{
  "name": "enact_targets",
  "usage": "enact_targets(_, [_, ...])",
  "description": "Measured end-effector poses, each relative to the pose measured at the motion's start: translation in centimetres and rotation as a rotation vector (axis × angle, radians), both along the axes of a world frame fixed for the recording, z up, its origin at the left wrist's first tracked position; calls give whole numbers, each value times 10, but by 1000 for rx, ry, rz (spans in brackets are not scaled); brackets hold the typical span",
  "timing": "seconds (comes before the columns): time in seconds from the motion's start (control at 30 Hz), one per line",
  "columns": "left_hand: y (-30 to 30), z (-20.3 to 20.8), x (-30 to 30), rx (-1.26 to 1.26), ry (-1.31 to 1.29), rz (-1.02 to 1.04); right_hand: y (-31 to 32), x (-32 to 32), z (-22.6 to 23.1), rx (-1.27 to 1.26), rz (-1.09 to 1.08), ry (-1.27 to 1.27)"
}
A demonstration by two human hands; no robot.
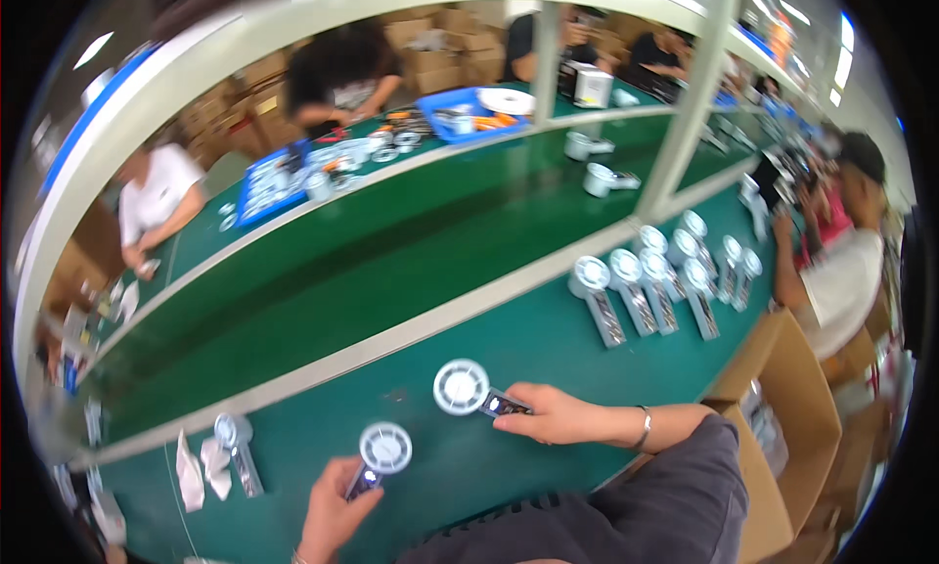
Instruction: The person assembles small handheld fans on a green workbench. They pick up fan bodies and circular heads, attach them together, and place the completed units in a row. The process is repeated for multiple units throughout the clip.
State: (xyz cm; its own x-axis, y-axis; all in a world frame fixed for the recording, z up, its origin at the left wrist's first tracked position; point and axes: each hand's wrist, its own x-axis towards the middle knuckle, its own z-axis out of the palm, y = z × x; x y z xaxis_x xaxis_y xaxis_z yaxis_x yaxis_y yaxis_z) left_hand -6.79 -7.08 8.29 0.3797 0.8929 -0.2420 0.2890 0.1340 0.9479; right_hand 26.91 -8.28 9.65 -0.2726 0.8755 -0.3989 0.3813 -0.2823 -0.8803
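My left hand [333,517] is closed round the handle of a pale blue handheld fan [385,449], its round grille facing up. A second handheld fan [461,387] is in my right hand [553,414], whose fingers wrap the handle; a dark inner part shows along it. Both fans are held over the green bench [411,505], a little apart, the right one farther away. Left of my left hand lies another handheld fan [235,437] beside crumpled white cloths [201,471].
Several similar fans [655,270] stand grouped at the right. An open cardboard box [782,437] is by my right arm. Beyond a raised rail runs a green conveyor [391,261] carrying fan heads. Blue trays [274,187] of parts and several people lie farther off; a white post [685,104] rises ahead.
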Motion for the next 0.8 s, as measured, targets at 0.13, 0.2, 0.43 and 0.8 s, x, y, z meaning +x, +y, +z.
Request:
enact_targets(0.13, [-12, -37, -14, -6, 222, -90, -23, 11, -35, 18, 11, -138])
enact_targets(0.2, [-21, -14, -23, 17, 99, 70, -28, 8, -27, 369, -125, 40])
enact_targets(0.43, [9, -23, -5, 386, 160, 105, 3, 27, -46, -321, -177, 52])
enact_targets(0.8, [23, 59, 54, 1632, -685, 677, 1, -14, 55, 1455, -400, 885])
